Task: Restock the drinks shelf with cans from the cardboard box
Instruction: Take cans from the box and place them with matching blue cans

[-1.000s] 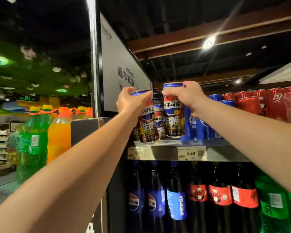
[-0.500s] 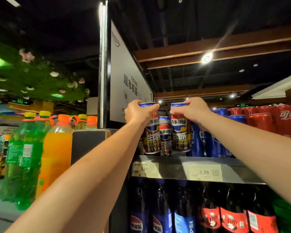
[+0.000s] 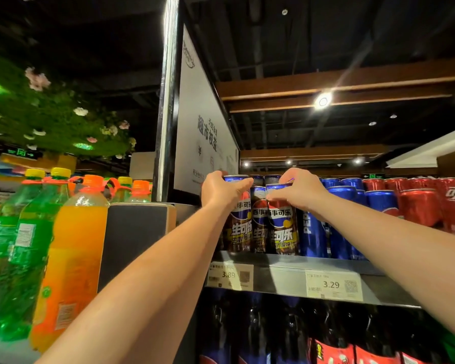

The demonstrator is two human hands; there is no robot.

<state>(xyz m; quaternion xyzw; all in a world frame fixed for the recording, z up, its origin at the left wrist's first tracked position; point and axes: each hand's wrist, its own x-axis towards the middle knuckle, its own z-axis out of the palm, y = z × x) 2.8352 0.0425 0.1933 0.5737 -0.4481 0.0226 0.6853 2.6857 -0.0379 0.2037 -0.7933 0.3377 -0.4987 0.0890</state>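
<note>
Both arms reach up to the top drinks shelf (image 3: 279, 274). My left hand (image 3: 221, 190) grips the top of a dark brown Pepsi can (image 3: 241, 229) at the shelf's left end. My right hand (image 3: 298, 191) grips the top of a second dark can (image 3: 284, 229) just to the right. Both cans stand upright on the shelf's front edge. A third dark can (image 3: 258, 219) stands between and slightly behind them. The cardboard box is out of view.
Blue Pepsi cans (image 3: 313, 232) and red cola cans (image 3: 418, 211) fill the shelf to the right. A white sign panel (image 3: 202, 127) rises at the shelf's left end. Orange and green soda bottles (image 3: 71, 253) stand at left. Dark bottles (image 3: 273, 329) fill the shelf below.
Both hands have lowered their cans onto the shelf front. The view has tilted upward and moved closer, so the shelf sits lower in the frame.
</note>
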